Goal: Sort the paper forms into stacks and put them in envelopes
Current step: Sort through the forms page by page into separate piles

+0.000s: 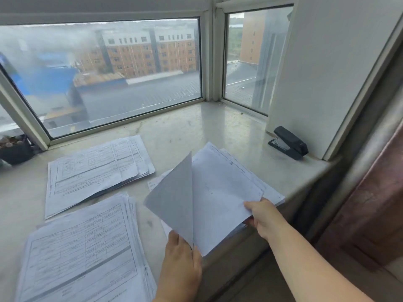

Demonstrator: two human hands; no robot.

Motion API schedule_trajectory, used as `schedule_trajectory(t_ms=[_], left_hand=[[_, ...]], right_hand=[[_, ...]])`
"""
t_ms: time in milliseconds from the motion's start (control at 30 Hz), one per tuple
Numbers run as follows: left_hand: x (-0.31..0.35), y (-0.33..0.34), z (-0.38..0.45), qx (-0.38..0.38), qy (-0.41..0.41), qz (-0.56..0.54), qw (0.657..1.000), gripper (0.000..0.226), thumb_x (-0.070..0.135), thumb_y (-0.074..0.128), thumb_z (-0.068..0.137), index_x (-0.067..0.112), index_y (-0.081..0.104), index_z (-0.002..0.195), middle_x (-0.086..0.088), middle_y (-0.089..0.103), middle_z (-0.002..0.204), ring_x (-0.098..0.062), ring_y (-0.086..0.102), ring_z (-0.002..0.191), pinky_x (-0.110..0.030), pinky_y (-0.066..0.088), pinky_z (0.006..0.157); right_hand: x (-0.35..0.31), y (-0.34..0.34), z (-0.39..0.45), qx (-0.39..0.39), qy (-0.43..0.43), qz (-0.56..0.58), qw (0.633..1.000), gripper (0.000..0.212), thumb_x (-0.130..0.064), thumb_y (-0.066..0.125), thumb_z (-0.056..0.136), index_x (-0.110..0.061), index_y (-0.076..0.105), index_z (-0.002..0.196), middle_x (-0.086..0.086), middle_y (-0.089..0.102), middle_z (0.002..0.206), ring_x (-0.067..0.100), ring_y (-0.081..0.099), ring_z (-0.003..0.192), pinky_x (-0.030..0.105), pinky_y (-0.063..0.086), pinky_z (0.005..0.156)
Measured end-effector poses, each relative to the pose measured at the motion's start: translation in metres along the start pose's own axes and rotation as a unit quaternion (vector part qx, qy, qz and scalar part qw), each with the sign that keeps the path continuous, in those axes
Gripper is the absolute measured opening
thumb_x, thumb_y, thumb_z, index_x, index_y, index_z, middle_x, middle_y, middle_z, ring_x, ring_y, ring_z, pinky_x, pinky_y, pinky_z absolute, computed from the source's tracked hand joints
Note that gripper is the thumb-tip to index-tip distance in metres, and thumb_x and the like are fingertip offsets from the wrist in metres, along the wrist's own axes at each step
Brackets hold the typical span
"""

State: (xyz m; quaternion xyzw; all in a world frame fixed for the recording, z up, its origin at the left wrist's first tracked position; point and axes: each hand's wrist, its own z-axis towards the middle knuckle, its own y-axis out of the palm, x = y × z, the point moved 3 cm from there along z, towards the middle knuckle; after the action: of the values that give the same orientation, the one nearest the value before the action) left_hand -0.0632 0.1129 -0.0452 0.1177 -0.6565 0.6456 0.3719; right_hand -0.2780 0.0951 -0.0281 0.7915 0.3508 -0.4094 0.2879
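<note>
Paper forms sat in three lots on the tabletop (178, 136), a pale stone ledge under the window: a far-left stack (96, 171), a near-left stack (82, 256), & the unsorted pile (226, 192) at right, w/ its near edge over the ledge's front. You had your left hand (182, 267) pinching the bottom corner of one lifted sheet (172, 199), blank back toward you, standing nearly upright off the pile. Your right hand (262, 219) gripped the pile's near-right edge, thumb on top, fingers tucked under, forearm coming in from lower right. To do this step well, I'd judge you needed to check the sheet's printed side before choosing a stack, keep the right hand steadying the pile so the overhang didn't slip off, & peel just one sheet, not two stuck together. Lay it square on the matching stack; both left stacks were fanned & ragged, so tidy edges before stuffing. No envelopes in view. A black stapler (289, 142) sat far right, well apart from the papers.
</note>
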Motion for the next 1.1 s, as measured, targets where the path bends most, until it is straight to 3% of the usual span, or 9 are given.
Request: schedule_trajectory(t_ms=[67, 167, 267, 400, 467, 533, 700, 867, 1100], left_hand=[[0.009, -0.001, 0.005, -0.034, 0.013, 0.070, 0.997, 0.030, 0.023, 0.038, 0.093, 0.017, 0.037, 0.123, 0.001, 0.025, 0.130, -0.020, 0.044, 0.114, -0.016, 0.029, 0.079], [0.013, 0.003, 0.012, -0.116, 0.034, 0.177, 0.977, 0.058, 0.024, 0.036, 0.096, 0.042, 0.011, 0.145, 0.003, 0.002, 0.156, -0.021, 0.033, 0.124, -0.025, 0.037, 0.090], [0.020, 0.005, 0.012, -0.171, 0.058, 0.236, 0.955, 0.046, 0.045, 0.037, 0.096, 0.043, 0.022, 0.140, -0.001, 0.020, 0.149, -0.025, 0.030, 0.122, -0.037, 0.042, 0.095], [0.022, 0.000, 0.016, -0.178, 0.060, 0.248, 0.950, 0.057, 0.062, 0.036, 0.093, 0.036, 0.027, 0.143, -0.002, 0.024, 0.149, -0.023, 0.026, 0.135, -0.036, 0.033, 0.108], [0.025, -0.013, 0.014, -0.147, 0.062, 0.213, 0.964, 0.064, 0.060, 0.035, 0.095, 0.032, 0.019, 0.149, -0.001, 0.014, 0.157, -0.020, 0.013, 0.144, -0.033, 0.017, 0.116], [0.024, -0.034, 0.006, -0.107, 0.066, 0.169, 0.978, 0.064, 0.056, 0.037, 0.096, 0.030, 0.016, 0.151, 0.004, 0.011, 0.159, -0.014, 0.008, 0.146, -0.028, 0.011, 0.117], [-0.024, -0.093, -0.033, -0.051, 0.040, 0.098, 0.993, 0.043, 0.042, 0.049, 0.095, 0.029, 0.042, 0.136, 0.014, 0.040, 0.138, -0.007, 0.036, 0.132, -0.020, 0.027, 0.106], [-0.074, -0.118, -0.090, -0.057, 0.011, 0.029, 0.998, 0.033, 0.063, 0.048, 0.072, 0.037, 0.055, 0.091, 0.023, 0.050, 0.101, 0.003, 0.051, 0.101, -0.018, 0.039, 0.090], [-0.099, -0.108, -0.119, -0.023, 0.005, -0.028, 0.999, 0.034, 0.057, 0.059, 0.073, 0.033, 0.059, 0.096, 0.031, 0.047, 0.109, 0.007, 0.047, 0.109, -0.005, 0.031, 0.093]], right_hand=[[0.005, 0.002, 0.006, 0.000, 0.016, -0.005, 1.000, 0.028, 0.011, 0.045, 0.095, -0.013, 0.056, 0.086, 0.007, 0.064, 0.085, 0.023, 0.061, 0.075, 0.036, 0.052, 0.064], [0.014, -0.001, 0.016, 0.012, 0.037, -0.026, 0.999, 0.020, 0.008, 0.050, 0.092, -0.008, 0.061, 0.097, 0.012, 0.067, 0.095, 0.027, 0.064, 0.084, 0.039, 0.055, 0.071], [0.012, -0.011, 0.008, 0.046, -0.006, -0.018, 0.999, 0.032, 0.002, 0.054, 0.091, -0.007, 0.056, 0.122, 0.014, 0.067, 0.105, 0.026, 0.064, 0.093, 0.040, 0.054, 0.084], [0.003, -0.030, -0.043, 0.188, -0.182, -0.068, 0.963, 0.046, -0.001, 0.048, 0.093, -0.013, 0.045, 0.137, 0.005, 0.055, 0.123, 0.015, 0.055, 0.104, 0.032, 0.043, 0.093], [0.011, -0.024, -0.067, 0.151, -0.236, -0.131, 0.951, 0.026, -0.003, 0.052, 0.094, -0.016, 0.058, 0.116, 0.000, 0.061, 0.115, 0.009, 0.060, 0.094, 0.032, 0.047, 0.091], [0.030, -0.011, -0.081, 0.053, -0.215, -0.203, 0.954, 0.012, -0.009, 0.058, 0.094, -0.018, 0.065, 0.096, 0.000, 0.070, 0.091, 0.007, 0.064, 0.077, 0.040, 0.054, 0.088], [0.075, 0.043, -0.116, -0.201, -0.075, -0.337, 0.917, 0.011, -0.018, 0.059, 0.092, -0.016, 0.068, 0.096, 0.000, 0.071, 0.082, 0.007, 0.063, 0.066, 0.025, 0.053, 0.068], [0.105, 0.085, -0.140, -0.250, -0.033, -0.387, 0.887, 0.020, -0.028, 0.062, 0.091, -0.022, 0.058, 0.109, -0.001, 0.068, 0.089, 0.010, 0.065, 0.071, 0.026, 0.054, 0.069], [0.126, 0.107, -0.149, -0.253, 0.034, -0.280, 0.926, 0.037, -0.024, 0.062, 0.093, -0.032, 0.047, 0.127, 0.011, 0.072, 0.102, 0.016, 0.069, 0.079, 0.028, 0.057, 0.069]])
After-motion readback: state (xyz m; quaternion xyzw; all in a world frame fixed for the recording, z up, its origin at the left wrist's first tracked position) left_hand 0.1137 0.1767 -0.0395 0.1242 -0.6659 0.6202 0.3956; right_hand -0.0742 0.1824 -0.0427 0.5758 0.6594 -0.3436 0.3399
